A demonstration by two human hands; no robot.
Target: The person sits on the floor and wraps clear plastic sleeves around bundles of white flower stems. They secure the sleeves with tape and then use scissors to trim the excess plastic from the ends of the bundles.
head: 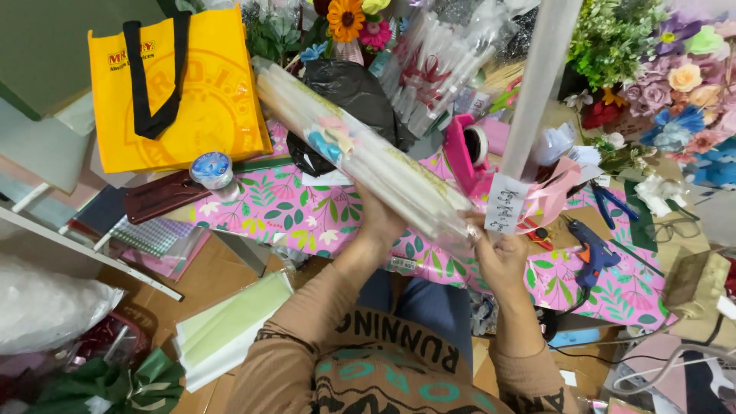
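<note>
My left hand grips from below a long bundle of cream paper sheets in clear plastic, which slants from upper left down to the right. My right hand holds the bundle's lower end and a tall white paper roll that stands upright, with a handwritten label at its foot. Both hands hover above a table covered in pink floral wrapping paper.
A yellow tote bag stands at the back left, a tape roll beside it. A pink tape dispenser, blue glue gun, pliers and artificial flowers lie right. Pale green paper rests on the floor.
</note>
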